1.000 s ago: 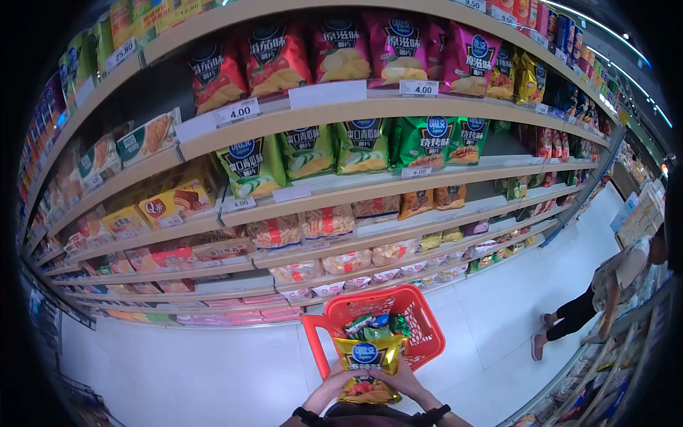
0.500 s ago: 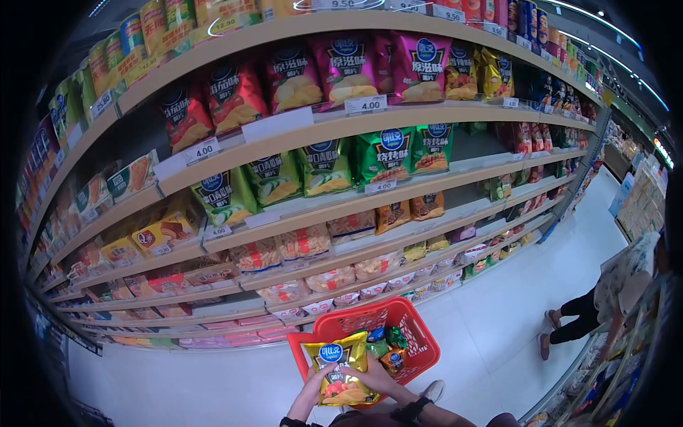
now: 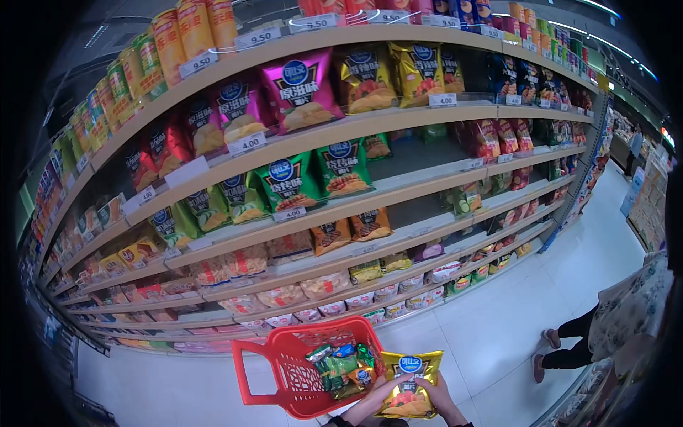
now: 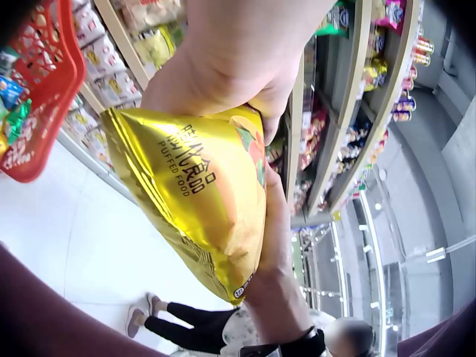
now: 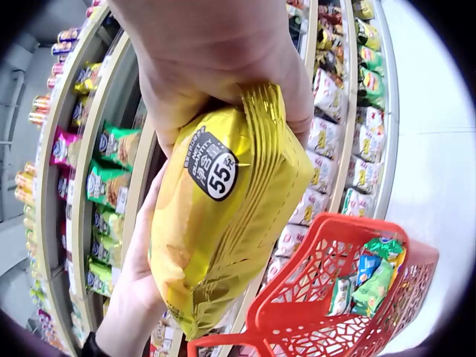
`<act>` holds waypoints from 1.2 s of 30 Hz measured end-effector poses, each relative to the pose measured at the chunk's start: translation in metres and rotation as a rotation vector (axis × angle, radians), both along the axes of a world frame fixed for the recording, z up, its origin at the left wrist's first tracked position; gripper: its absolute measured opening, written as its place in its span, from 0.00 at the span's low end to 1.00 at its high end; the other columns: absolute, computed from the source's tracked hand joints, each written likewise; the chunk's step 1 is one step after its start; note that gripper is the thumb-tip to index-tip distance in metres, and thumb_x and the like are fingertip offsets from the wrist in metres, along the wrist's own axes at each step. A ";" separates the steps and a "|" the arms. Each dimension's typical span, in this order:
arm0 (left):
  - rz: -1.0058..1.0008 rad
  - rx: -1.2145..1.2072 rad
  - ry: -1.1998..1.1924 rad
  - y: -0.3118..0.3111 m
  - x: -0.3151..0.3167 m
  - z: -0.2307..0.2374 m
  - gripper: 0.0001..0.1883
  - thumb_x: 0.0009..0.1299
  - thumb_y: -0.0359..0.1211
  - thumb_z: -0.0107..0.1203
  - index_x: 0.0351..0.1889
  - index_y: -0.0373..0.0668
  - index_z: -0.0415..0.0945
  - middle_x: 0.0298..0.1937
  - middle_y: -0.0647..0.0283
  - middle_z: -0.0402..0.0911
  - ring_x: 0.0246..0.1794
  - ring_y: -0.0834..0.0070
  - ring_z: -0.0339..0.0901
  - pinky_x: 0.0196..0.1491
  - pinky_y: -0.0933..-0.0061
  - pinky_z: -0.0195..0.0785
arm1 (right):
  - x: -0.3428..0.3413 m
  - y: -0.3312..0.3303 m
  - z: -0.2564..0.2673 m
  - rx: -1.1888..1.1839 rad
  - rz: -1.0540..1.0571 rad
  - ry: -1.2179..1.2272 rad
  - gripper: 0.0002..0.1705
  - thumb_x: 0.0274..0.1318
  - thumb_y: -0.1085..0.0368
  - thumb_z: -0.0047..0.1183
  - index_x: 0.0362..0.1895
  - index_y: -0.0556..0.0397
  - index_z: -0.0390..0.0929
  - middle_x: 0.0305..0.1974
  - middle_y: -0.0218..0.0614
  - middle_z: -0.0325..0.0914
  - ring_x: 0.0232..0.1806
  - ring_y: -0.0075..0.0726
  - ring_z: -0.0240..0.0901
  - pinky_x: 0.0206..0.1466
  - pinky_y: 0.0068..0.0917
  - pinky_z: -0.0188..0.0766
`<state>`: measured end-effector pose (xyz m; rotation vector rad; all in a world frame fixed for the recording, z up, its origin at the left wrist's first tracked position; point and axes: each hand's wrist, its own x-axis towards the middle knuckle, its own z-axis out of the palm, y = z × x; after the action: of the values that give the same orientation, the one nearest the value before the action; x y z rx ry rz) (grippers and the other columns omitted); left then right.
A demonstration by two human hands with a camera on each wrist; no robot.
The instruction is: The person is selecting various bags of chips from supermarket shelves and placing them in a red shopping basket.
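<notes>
A gold bag of potato chips point(image 3: 409, 407) is held upright in front of the body, its blue logo and chip picture facing up. My left hand point(image 3: 376, 402) grips its left side, thumb across the front. On the opposite side, my right hand point(image 3: 441, 400) holds it the same way. The left wrist view shows "PUFFED FOOD" on the side of the bag point(image 4: 201, 178); the right wrist view shows a 55 g mark beside its crimped back seam. Just left of the hands is a red shopping basket point(image 3: 281, 388) with several small snack packs point(image 3: 341, 370) inside.
Long store shelves point(image 3: 398, 178) stretch across the front, stocked with chip bags, canisters and boxes above price tags. A person in dark trousers point(image 3: 580, 338) stands in the aisle at the right, beside another shelf. White floor tiles point(image 3: 491, 356) lie between.
The chip bag and both hands have moved from over the basket to its right side. The head view has shifted right along the shelves. Both hands keep their grip.
</notes>
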<state>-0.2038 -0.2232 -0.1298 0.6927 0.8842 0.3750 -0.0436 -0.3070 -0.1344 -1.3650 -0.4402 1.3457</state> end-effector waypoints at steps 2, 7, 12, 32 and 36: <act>-0.089 -0.024 -0.006 -0.009 0.044 0.015 0.26 0.65 0.40 0.64 0.58 0.40 0.70 0.51 0.64 0.79 0.49 0.76 0.78 0.49 0.72 0.73 | 0.033 -0.024 0.006 0.035 -0.101 0.035 0.29 0.53 0.66 0.62 0.57 0.59 0.64 0.48 0.40 0.75 0.48 0.32 0.74 0.50 0.28 0.74; -0.302 -0.027 0.021 -0.023 0.128 0.031 0.28 0.66 0.41 0.63 0.60 0.40 0.68 0.54 0.64 0.76 0.54 0.78 0.73 0.55 0.75 0.68 | 0.093 -0.065 0.015 0.115 -0.314 0.031 0.29 0.53 0.68 0.61 0.57 0.58 0.64 0.48 0.40 0.75 0.48 0.32 0.74 0.51 0.28 0.73; -0.375 0.023 0.015 -0.023 0.164 0.010 0.28 0.66 0.41 0.63 0.60 0.40 0.69 0.55 0.64 0.76 0.54 0.79 0.73 0.56 0.76 0.67 | 0.121 -0.070 0.015 0.052 -0.352 -0.062 0.30 0.53 0.65 0.62 0.57 0.60 0.64 0.49 0.40 0.75 0.49 0.32 0.73 0.52 0.28 0.72; -0.065 0.222 -0.003 0.176 0.219 0.055 0.30 0.63 0.40 0.66 0.60 0.39 0.70 0.55 0.62 0.78 0.54 0.78 0.74 0.58 0.74 0.66 | 0.200 0.157 0.038 0.255 -0.015 -0.026 0.45 0.42 0.75 0.69 0.63 0.55 0.56 0.56 0.38 0.69 0.58 0.35 0.69 0.60 0.33 0.70; -0.055 0.515 0.064 0.233 0.250 0.073 0.33 0.61 0.41 0.68 0.61 0.38 0.67 0.55 0.62 0.77 0.54 0.77 0.74 0.59 0.73 0.65 | 0.233 0.218 0.047 0.400 -0.001 -0.071 0.48 0.40 0.73 0.71 0.64 0.55 0.55 0.56 0.39 0.69 0.57 0.33 0.69 0.60 0.32 0.69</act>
<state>0.0461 0.0098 -0.0565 1.2056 0.8320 0.5416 0.1895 -0.0890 -0.0877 -1.0801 -0.7149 1.1354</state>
